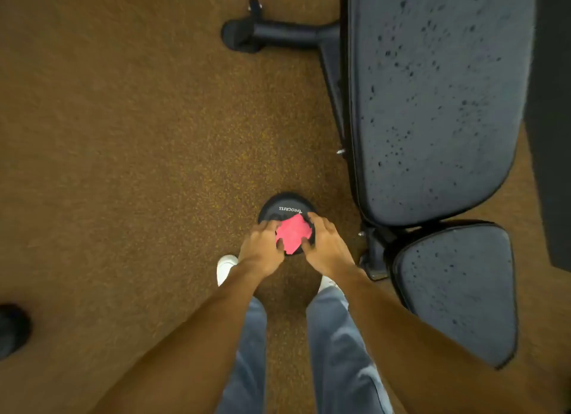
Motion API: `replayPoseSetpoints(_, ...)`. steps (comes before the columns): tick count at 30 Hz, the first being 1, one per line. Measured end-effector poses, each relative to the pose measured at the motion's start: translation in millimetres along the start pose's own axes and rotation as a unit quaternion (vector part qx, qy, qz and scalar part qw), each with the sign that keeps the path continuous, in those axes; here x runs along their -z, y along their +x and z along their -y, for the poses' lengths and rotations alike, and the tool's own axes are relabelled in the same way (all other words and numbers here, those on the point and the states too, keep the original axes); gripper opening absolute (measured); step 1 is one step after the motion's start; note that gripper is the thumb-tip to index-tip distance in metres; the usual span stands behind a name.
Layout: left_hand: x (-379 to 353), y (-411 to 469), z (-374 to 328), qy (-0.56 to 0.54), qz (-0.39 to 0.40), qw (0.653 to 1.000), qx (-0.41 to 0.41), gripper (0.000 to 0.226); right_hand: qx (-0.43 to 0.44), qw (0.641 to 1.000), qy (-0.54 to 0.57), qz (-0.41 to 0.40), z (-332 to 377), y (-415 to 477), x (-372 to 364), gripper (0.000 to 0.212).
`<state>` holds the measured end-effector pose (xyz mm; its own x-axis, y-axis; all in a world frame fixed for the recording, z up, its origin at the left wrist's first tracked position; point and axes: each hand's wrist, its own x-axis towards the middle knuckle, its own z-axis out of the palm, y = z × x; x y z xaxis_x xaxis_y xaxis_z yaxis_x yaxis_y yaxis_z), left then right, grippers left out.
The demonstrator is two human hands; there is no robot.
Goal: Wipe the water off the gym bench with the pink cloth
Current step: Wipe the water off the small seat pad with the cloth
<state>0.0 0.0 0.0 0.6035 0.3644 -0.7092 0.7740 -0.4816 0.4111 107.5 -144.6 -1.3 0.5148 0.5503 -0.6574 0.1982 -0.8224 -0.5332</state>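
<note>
Wiping has not yet begun, as far as I can judge. On the brown speckled floor the bench runs along the right side, and dark water drops are scattered over its long far pad and over the shorter near seat pad; no dry swept patch shows on either. All of the drying is left to do.

No bowl, bucket or other container is in view. The nearest thing to one is a black round weight marked PROGRESS, on the floor just left of the bench's near end. The pink cloth lies crumpled on top of it, apart from the wet pads.

The left hand meets the cloth's left edge and the right hand its right edge. Each grip is narrow, thumb and fingers curled onto the fabric as if gathering it up. Lifting it and carrying it right to the pads comes next.
</note>
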Motion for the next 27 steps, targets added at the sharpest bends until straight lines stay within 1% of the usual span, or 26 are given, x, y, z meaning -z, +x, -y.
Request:
replayPoseSetpoints(4,-8.5,29.7,3.1,0.028,0.021,0.999,-0.014,0.055,-0.011,0.999,-0.029,0.020,-12.5,23.0,-13.0,0.060)
replayPoseSetpoints(8,-21.7,48.0,2.6,0.033,0.051,0.998,-0.017,0.062,-0.023,0.999,-0.026,0.018,-22.6,37.4,-29.7,0.053)
replayPoseSetpoints(13,-34.6,58.1,7.1,0.038,0.030,0.999,-0.006,0.064,-0.052,0.998,0.017,-0.020,-28.6,50.1,-45.7,0.049)
replayPoseSetpoints(16,-40.1,60.9,10.7,0.043,-0.001,0.999,-0.001,0.060,-0.089,0.995,0.041,-0.020,-33.7,55.6,-53.9,0.047)
replayPoseSetpoints(18,-41.9,61.8,13.0,0.055,-0.008,0.998,-0.001,0.058,-0.110,0.993,0.050,-0.009,-35.7,56.5,-57.2,0.033)
replayPoseSetpoints(20,-42.7,59.3,15.1,0.078,-0.004,0.997,-0.006,0.055,-0.109,0.992,0.056,-0.001,-36.8,53.5,-57.3,0.025)
replayPoseSetpoints(23,-42.1,49.7,16.2,0.111,-0.012,0.993,-0.028,0.045,-0.102,0.992,0.079,0.004,-36.3,43.1,-51.7,0.025)
replayPoseSetpoints(25,-39.4,40.6,16.3,0.096,-0.008,0.995,-0.031,0.041,-0.094,0.992,0.084,0.001,-34.0,34.1,-49.2,0.028)
replayPoseSetpoints(27,-35.0,29.1,13.5,0.055,0.010,0.998,-0.031,0.035,-0.084,0.992,0.090,-0.007,-29.2,22.3,-41.5,0.029)
